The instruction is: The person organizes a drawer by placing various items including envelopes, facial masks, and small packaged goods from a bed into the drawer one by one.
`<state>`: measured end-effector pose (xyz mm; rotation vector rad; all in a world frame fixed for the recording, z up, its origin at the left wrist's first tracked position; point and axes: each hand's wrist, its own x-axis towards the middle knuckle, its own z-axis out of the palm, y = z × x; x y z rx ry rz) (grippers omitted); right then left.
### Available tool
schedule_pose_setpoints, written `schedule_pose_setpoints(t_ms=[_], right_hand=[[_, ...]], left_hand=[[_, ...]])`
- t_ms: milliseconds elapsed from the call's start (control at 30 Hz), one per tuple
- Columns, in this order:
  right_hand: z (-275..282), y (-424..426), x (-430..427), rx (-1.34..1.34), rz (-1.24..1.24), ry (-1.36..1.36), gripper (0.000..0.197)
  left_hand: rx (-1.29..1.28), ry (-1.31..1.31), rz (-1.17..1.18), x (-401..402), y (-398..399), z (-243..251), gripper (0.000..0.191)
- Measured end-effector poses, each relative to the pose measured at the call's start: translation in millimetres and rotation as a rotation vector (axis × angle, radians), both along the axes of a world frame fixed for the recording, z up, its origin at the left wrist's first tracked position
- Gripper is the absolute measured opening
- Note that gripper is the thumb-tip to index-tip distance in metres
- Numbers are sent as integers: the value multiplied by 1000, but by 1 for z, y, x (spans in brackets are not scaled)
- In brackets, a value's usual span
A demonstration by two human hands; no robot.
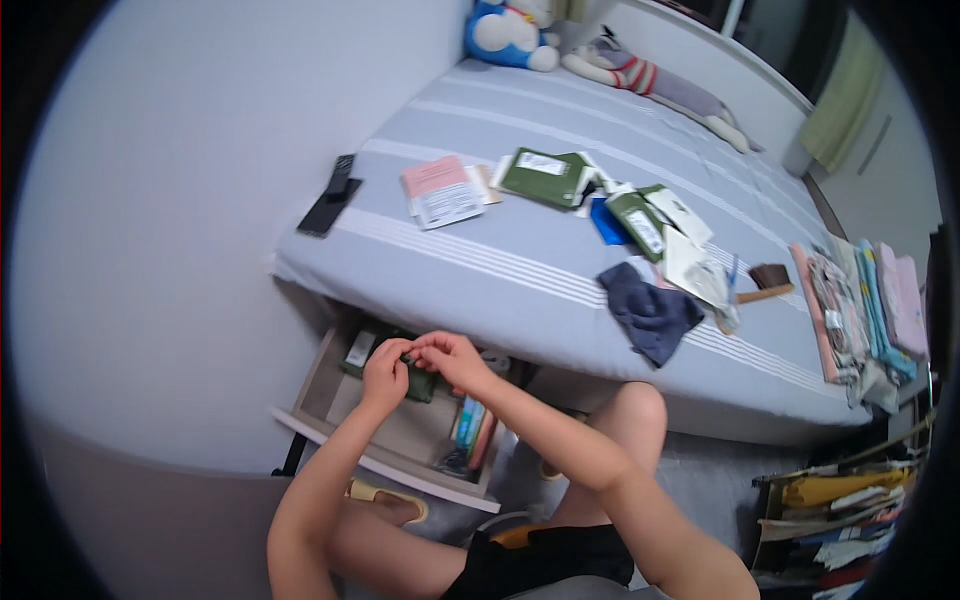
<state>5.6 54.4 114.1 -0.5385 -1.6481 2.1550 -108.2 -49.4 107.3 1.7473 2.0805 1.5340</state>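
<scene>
Over a pulled-out drawer (424,450), my left hand (386,376) and my right hand (454,361) meet with their fingertips bent together. A small dark spot shows between the fingers, too blurred to tell whether it is a held thing. Beneath the hands, at the back of the drawer, lies a dark green packet (421,385) with a white label, partly covered by my fingers. Along the drawer's right side stand blue boxes or packs (470,420) and an orange-red one (482,442). A dark coiled cord (454,461) sits in the front right corner.
The bed (480,270) overhangs the drawer's back. On it lie a phone (322,216), a remote control (341,176), pink-and-white packets (444,191), green packets (546,176), a dark blue cloth (651,311), a brush (769,283) and folded fabrics (855,307). A wall (165,225) borders the left.
</scene>
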Motion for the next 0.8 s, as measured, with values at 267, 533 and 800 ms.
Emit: schedule_pose_setpoints(t_ms=[267,533,800], right_hand=[[63,129,155,757,-696,-43,14],[46,164,277,1163,-1193,-263,31],[46,222,291,1493,-1073,-686,40]], left_hand=[[140,-104,-241,136,89,49,19],[155,439,-333,258,204,89,37],[3,594,-416,205,209,81,16]])
